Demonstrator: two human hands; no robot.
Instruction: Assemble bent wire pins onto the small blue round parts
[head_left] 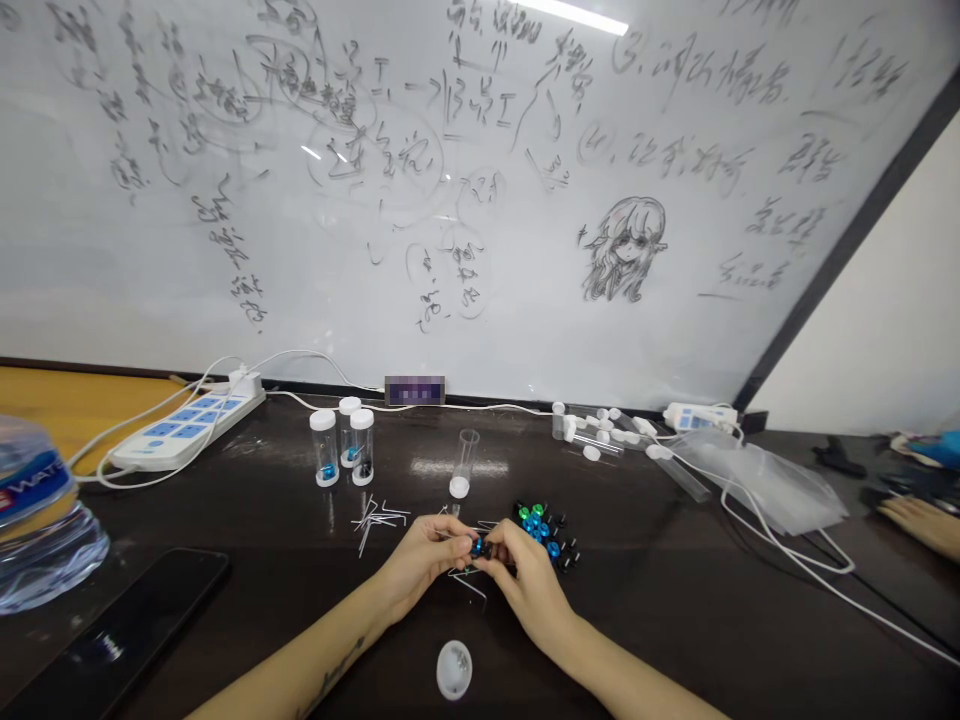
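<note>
Blue-and-black small shiny part (477,547), pinched by left hand (420,556) and right hand (529,580) fingertips at six o'clock from the clear, white-based plastic tube (466,460), could drop if that narrow grip loosens.

blue piece (477,547) partly hidden, bottle (37,545) cropped

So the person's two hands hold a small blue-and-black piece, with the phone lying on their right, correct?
Not quite: the head view shows the phone lying on their left, not their right. The rest holds: the left hand and right hand hold a small blue-and-black piece.
</note>
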